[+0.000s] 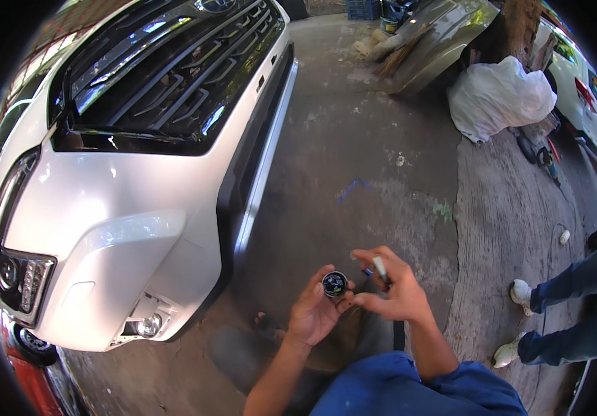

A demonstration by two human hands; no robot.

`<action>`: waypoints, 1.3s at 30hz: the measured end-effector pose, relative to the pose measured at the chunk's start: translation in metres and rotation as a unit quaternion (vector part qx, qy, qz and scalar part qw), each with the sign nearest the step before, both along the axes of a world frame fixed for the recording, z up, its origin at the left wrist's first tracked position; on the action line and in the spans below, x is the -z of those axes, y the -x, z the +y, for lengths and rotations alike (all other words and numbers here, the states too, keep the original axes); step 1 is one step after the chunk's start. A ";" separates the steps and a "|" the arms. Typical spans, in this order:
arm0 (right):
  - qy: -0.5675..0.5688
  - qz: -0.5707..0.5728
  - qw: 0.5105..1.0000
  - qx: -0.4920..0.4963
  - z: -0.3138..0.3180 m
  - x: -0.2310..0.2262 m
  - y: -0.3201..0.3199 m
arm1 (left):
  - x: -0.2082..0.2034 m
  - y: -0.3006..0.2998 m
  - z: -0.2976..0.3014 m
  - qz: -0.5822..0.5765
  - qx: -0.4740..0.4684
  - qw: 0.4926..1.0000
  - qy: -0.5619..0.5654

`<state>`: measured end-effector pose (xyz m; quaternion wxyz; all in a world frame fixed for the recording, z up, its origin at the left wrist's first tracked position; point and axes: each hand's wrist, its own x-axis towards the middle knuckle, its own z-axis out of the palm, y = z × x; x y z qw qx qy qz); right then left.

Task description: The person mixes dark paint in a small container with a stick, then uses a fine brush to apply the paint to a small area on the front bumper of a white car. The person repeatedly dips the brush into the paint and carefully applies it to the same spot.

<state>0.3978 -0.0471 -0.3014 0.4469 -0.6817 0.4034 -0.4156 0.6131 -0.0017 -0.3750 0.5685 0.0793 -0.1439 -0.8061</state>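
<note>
My left hand (316, 310) is closed round a small round tub (334, 283) with a light rim. Its dark, glossy inside faces up. Close beside it, my right hand (399, 288) grips a short, slim thing with a pale end (379, 264) and a darker lower part; its exact kind I cannot make out. My right thumb points toward the tub and lies close to my left fingertips. A bit of blue shows between my right fingers. To the left of my hands is the front of a white car (97, 229), with a black grille (167, 83) and a headlamp (24, 277).
A person in blue jeans (565, 343) stands at the right. Farther back lie a white sack (499, 97), a corded power tool (547, 161) and a loose body panel (444, 45). A blue crate (363, 9) is at the far end. Another white car (583, 90) stands at the right edge.
</note>
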 end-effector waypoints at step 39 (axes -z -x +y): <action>-0.118 -0.030 0.978 0.169 0.059 0.076 0.048 | -0.014 -0.012 0.005 -0.052 -0.009 0.997 0.059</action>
